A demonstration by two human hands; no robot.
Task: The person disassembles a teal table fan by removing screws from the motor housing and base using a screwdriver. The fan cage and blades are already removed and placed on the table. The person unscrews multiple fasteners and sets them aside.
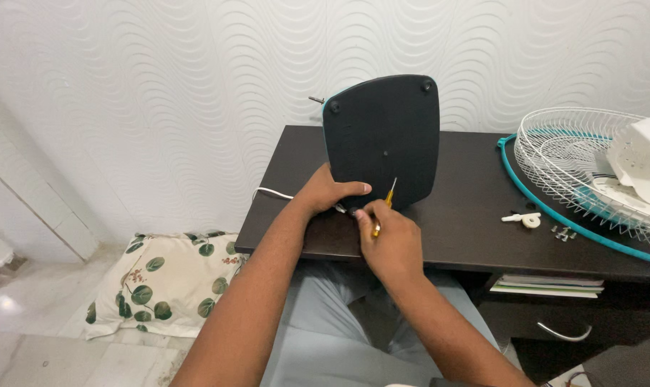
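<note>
white wire fan grille (575,154) laid on dark desk (468,236) | small screws (563,232) beside white knob (523,218) | stacked books (547,285) shelved below | leaf-print pillow (164,287) left on floor

A dark, rounded-square fan base (381,140) stands tilted up on edge; a yellow-handled tool (382,210), probably a screwdriver, touches its lower edge.

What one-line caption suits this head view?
Left hand steadies an upturned black plastic fan base on a dark wooden desk while right hand holds a yellow-handled screwdriver against it.
</note>
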